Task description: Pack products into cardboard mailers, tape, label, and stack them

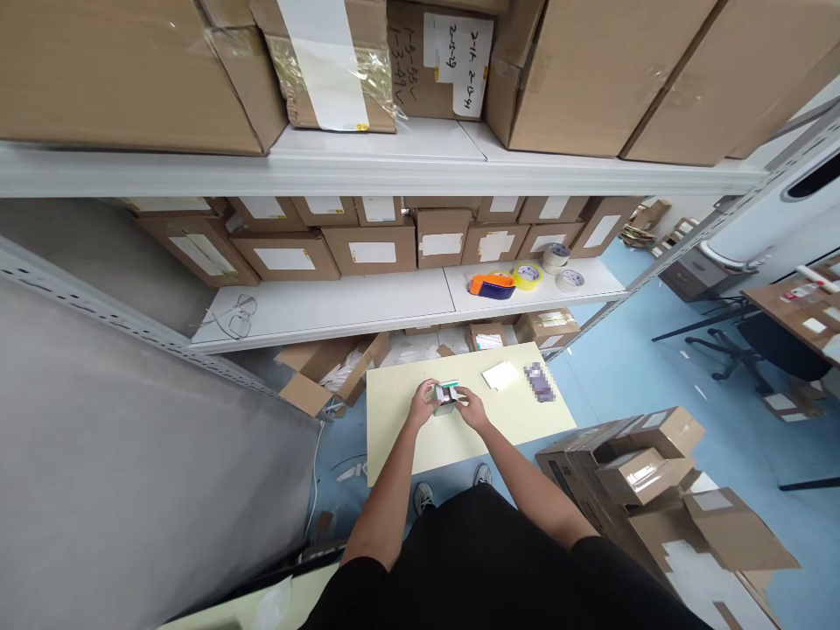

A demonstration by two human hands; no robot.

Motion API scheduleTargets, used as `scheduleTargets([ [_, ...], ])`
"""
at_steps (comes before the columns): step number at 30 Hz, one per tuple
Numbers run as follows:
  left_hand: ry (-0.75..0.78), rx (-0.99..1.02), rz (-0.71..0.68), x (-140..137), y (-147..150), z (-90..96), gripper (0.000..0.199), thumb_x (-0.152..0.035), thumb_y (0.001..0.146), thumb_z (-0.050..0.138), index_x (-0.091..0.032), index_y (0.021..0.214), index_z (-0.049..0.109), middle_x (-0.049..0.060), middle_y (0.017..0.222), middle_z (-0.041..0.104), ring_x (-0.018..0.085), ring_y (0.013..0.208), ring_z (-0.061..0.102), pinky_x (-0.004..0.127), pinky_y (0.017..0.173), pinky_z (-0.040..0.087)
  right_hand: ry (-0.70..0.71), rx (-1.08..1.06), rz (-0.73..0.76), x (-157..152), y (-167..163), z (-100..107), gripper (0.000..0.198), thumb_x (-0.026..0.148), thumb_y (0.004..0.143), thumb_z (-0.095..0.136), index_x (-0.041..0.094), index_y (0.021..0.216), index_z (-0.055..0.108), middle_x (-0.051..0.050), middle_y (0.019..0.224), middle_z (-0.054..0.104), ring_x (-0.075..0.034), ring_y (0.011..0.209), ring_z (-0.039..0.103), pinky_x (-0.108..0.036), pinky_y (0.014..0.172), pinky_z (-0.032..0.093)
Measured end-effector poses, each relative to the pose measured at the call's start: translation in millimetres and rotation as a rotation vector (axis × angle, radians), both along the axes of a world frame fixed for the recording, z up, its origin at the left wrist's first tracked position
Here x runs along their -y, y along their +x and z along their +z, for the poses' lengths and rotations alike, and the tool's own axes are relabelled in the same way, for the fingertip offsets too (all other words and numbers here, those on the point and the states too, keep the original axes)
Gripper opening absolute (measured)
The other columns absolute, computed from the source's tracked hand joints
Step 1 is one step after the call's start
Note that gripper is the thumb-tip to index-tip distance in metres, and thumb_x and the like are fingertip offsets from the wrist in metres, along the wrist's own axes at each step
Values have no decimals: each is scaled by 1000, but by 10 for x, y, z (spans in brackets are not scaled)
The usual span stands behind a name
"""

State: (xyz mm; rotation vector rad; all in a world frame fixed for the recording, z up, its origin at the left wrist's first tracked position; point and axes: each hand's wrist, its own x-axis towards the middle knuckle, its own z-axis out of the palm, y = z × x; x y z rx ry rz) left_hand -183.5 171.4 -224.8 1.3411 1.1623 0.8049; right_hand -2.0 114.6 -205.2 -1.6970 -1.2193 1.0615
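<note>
A small box [444, 408], white and green with its top flaps raised, stands over the pale yellow table [394, 437]. My left hand [423, 404] grips its left side, fingers closed against the wall. On the opposite side my right hand [471, 409] holds the box by its right edge, fingertips near the flap. Something dark shows inside the box, too small to name. To the right on the table lie a white flat packet or pad [500, 375] and a dark item blurred by pixels [539, 382].
Behind the table, a shelf [367, 297] carries cardboard boxes [373, 249], an orange tape dispenser [492, 285] and tape rolls [527, 276]. An open carton [328, 376] stands at the left. Stacked cartons [647, 468] are at the right, a grey wall [144, 437] at far left.
</note>
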Motion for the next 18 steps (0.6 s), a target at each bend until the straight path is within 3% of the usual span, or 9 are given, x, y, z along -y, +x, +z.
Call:
scheduleTargets([
  [3, 21, -20, -76, 7, -73, 85, 48, -17, 67, 79, -22, 113, 69, 12, 149, 52, 31, 140, 48, 43, 104, 50, 25, -82, -89, 31, 25, 44, 43, 26, 71, 56, 24, 113, 62, -8, 124, 70, -24, 111, 68, -43, 96, 57],
  [7, 27, -62, -59, 28, -64, 106, 38, -23, 72, 78, -22, 109, 70, 12, 142, 56, 31, 137, 51, 45, 102, 51, 49, -103, -127, 63, -3, 26, 37, 34, 74, 59, 23, 110, 61, -9, 121, 70, -23, 106, 69, -44, 100, 54],
  [12, -22, -11, -34, 66, -8, -28, 42, -26, 75, 77, -21, 115, 66, 11, 132, 65, 29, 129, 59, 45, 103, 51, 68, -72, -106, 62, -22, -75, 33, 39, 79, 60, 21, 107, 63, -9, 113, 72, -22, 99, 70, -41, 95, 57],
  [18, 1, 45, -32, 61, 23, -165, 39, -29, 82, 71, -21, 119, 64, 10, 132, 67, 24, 128, 62, 40, 106, 50, 142, 45, -85, 39, -26, -202, 27, 33, 83, 58, 21, 105, 69, -9, 110, 73, -22, 94, 70, -38, 86, 60],
])
